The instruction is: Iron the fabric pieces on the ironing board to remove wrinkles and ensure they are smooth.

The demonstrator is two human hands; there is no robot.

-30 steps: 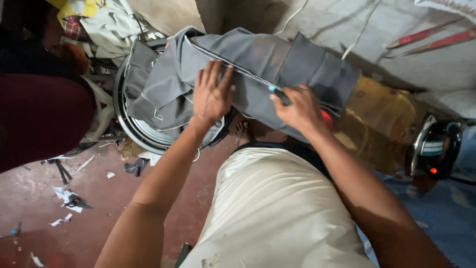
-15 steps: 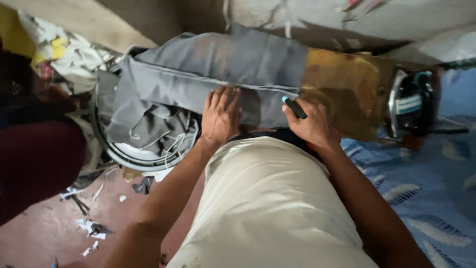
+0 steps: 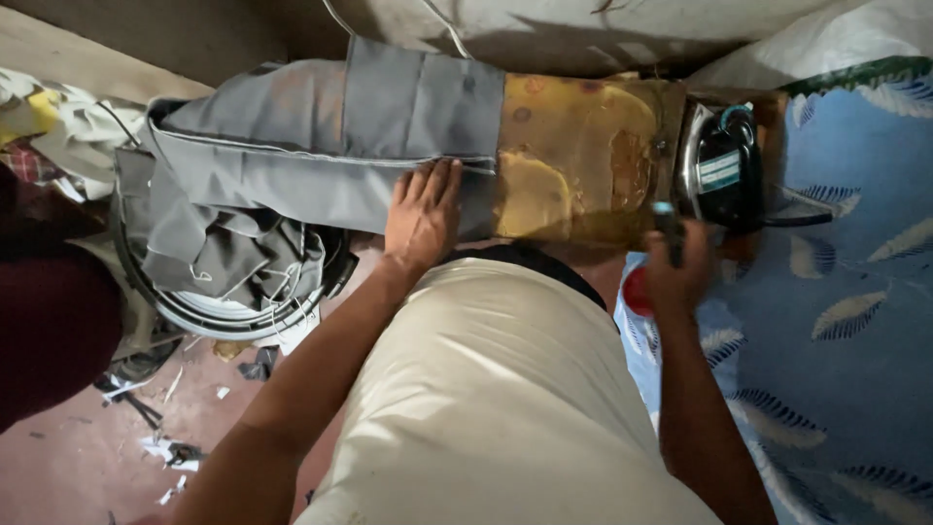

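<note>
Grey garment (image 3: pixel 321 146), folded lengthwise, laid along narrow padded board (image 3: pixel 583 156); one end draped off board's left edge into round rimmed basket (image 3: pixel 233 316). Left hand (image 3: pixel 423 209) flat on garment's near edge beside pale stitched seam, fingers spread, grip closed on nothing. Right hand (image 3: pixel 675 272) at board's near right corner, grip curled around small dark object (image 3: pixel 666 228); kind of object not discernible. Yellow-brown stained cover of board bare between garment's end and dark electric iron (image 3: pixel 724 165), standing at board's far right edge; pale rectangular label on iron's body. Blue cloth (image 3: pixel 846 321) with white feather pattern right of board. Reddish floor (image 3: pixel 68 457) at lower left, strewn with small scraps. Heap of mixed fabrics (image 3: pixel 39 126) at far left.
</note>
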